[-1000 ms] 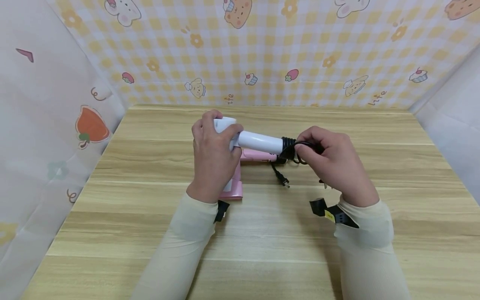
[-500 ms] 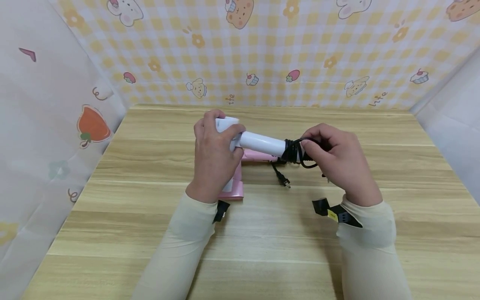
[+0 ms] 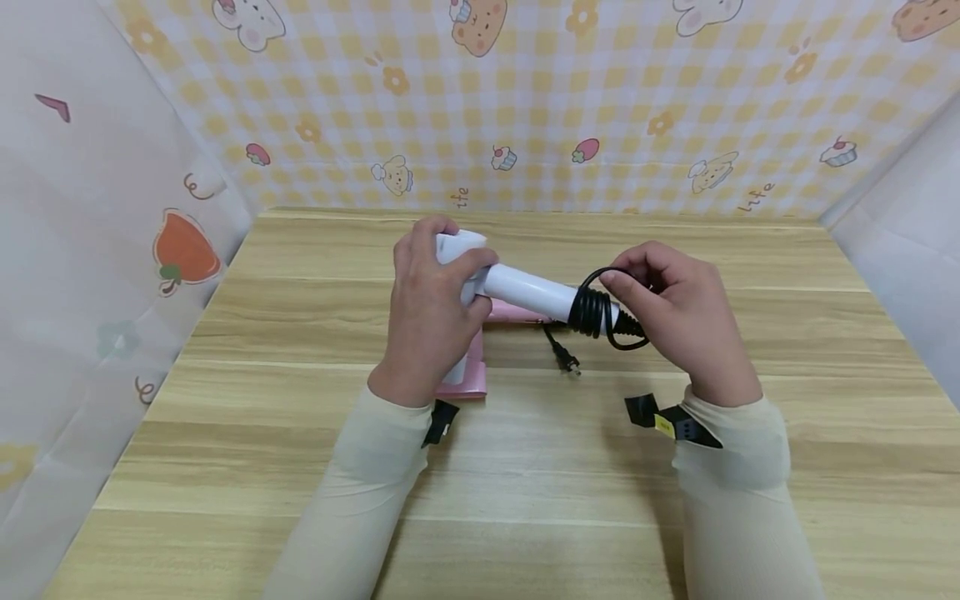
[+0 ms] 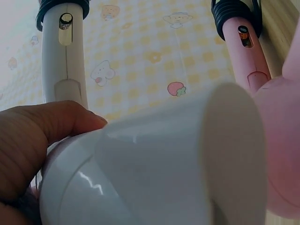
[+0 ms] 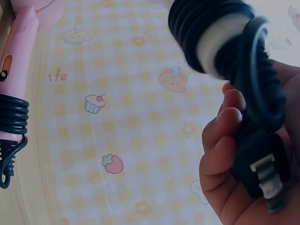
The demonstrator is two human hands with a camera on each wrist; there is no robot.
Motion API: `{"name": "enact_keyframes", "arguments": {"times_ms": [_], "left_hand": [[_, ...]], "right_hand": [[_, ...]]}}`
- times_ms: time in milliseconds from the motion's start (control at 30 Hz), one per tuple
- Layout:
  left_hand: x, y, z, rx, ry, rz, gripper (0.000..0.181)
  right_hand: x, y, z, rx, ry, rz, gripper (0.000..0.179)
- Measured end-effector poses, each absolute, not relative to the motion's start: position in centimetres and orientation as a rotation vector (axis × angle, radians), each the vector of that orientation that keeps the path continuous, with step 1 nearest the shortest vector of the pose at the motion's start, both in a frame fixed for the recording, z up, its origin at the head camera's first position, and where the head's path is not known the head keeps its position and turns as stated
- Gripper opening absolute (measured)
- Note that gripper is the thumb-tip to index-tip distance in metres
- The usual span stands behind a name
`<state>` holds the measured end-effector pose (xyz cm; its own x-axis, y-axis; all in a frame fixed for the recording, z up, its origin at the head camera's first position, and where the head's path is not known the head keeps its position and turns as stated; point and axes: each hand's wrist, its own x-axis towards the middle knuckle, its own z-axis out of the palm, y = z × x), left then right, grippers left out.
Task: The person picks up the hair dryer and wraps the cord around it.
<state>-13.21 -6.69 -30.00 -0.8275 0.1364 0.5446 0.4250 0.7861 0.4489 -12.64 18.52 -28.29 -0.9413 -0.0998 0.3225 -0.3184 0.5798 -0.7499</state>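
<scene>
My left hand (image 3: 431, 321) grips a white hair dryer (image 3: 531, 288) by its head, above the table, its handle pointing right and slightly down. The wide nozzle (image 4: 159, 164) fills the middle of the left wrist view. A black cord (image 3: 588, 312) is coiled round the handle's end, with a loose loop beside the coil. My right hand (image 3: 686, 325) pinches this cord between thumb and fingers. In the right wrist view the plug (image 5: 262, 173) with its metal prongs lies against the palm. Below the white dryer is a pink hair dryer (image 3: 474, 382), partly hidden by it and the left hand.
The pink dryer's black cord is wound round its handle (image 5: 21, 61), and its plug (image 3: 564, 358) lies on the wooden table (image 3: 555, 500). A yellow checked cloth (image 3: 555, 100) hangs behind the table, and pale cloth (image 3: 90, 275) hangs at the left side.
The white dryer's handle has tilted down at its right end. My right hand has moved a little right and up, drawing the cord into a larger loop. The pink dryer has stayed put.
</scene>
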Motion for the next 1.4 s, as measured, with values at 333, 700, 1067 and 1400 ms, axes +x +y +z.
{"name": "enact_keyframes", "arguments": {"times_ms": [333,700,1067,1400], "left_hand": [[-13.1,-7.1,-29.6,-0.510,-2.410,-0.835,0.039],[-13.1,-7.3,-29.5,-0.503,-2.373,-0.970,0.038],[-13.0,-7.2,-29.6,-0.408,-2.357,-1.063,0.037],[-13.0,-7.2,-29.6,-0.252,-2.357,-1.135,0.037]], "right_hand": [[-13.0,19.1,-28.7,0.381,-2.565,1.403,0.013],[-13.3,19.2,-28.9,0.472,-2.599,1.453,0.015],[-13.4,18.7,-29.4,0.645,-2.610,1.310,0.013],[-13.3,17.3,-29.4,0.480,-2.823,1.366,0.012]]}}
